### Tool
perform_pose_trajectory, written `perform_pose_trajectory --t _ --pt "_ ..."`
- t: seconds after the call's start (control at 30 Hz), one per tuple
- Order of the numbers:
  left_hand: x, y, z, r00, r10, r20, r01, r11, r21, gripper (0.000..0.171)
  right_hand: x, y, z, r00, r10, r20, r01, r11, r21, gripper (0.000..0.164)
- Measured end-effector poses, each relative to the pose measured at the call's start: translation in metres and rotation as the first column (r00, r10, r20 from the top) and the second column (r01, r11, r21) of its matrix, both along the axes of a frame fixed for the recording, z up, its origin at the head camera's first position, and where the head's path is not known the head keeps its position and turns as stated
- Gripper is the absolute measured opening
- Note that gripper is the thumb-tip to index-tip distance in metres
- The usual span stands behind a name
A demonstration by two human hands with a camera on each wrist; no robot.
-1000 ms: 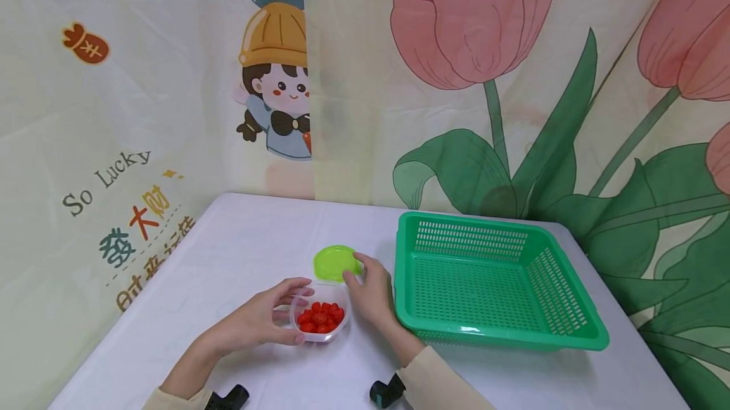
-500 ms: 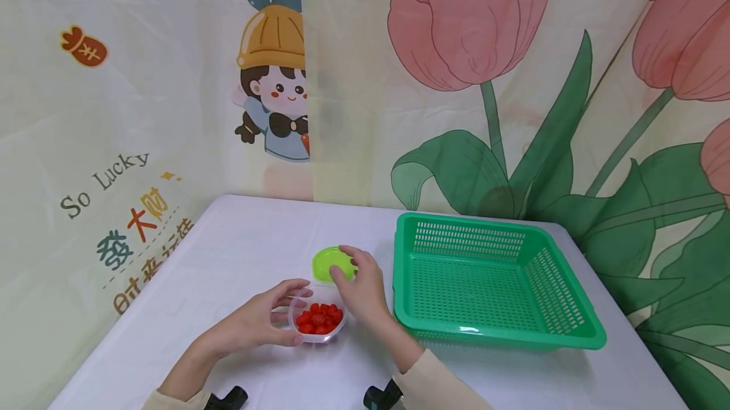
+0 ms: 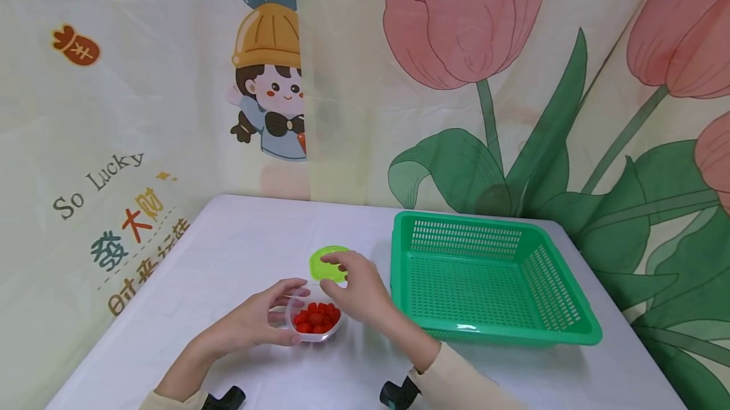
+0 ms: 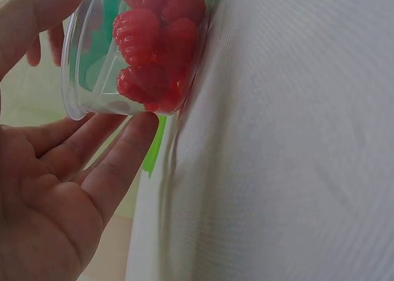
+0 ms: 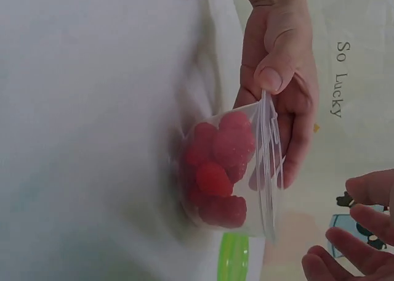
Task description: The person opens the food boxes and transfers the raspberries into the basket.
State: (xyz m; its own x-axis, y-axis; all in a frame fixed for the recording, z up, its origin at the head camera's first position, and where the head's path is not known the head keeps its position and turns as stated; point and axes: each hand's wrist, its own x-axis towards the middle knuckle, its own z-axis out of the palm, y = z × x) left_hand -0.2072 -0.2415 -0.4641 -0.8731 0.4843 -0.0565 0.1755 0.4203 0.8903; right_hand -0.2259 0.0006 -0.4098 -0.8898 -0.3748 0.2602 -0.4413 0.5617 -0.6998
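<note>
- Cupping a clear tub on the desk with the left hand, wrapped round its side with thumb near and fingers far.
- Holding the right hand above the tub's right edge, empty, with thumb and fingers apart.
- Heaped low in the tub: red berries.
- Just behind, partly covered by the right hand: a green lid.
- Farther right, apart from the tub: a green basket.
- Probably steadying the tub while reaching for berries; next, seemingly calling for a light pinch, without tipping the tub.
</note>
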Motion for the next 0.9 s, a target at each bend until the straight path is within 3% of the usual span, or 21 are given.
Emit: perform_pose_trajectory --t 0.13,0.4,0.9 --pt "-0.001 0.000 0.000 1.000 -0.001 0.001 0.001 1.000 0.003 0.090 0.001 0.008 0.008 0.996 0.091 0.000 -0.091 0.988 0.125 0.036" --pt "-0.002 0.001 -0.001 1.000 -0.005 0.010 0.005 1.000 0.010 0.088 -0.007 0.014 0.011 0.967 0.245 0.066 -0.253 0.929 0.270 0.034" --pt "-0.001 0.000 0.000 0.999 -0.019 0.037 0.018 0.999 0.035 0.085 -0.015 0.012 0.013 0.869 0.481 0.118 -0.488 0.791 0.369 0.025"
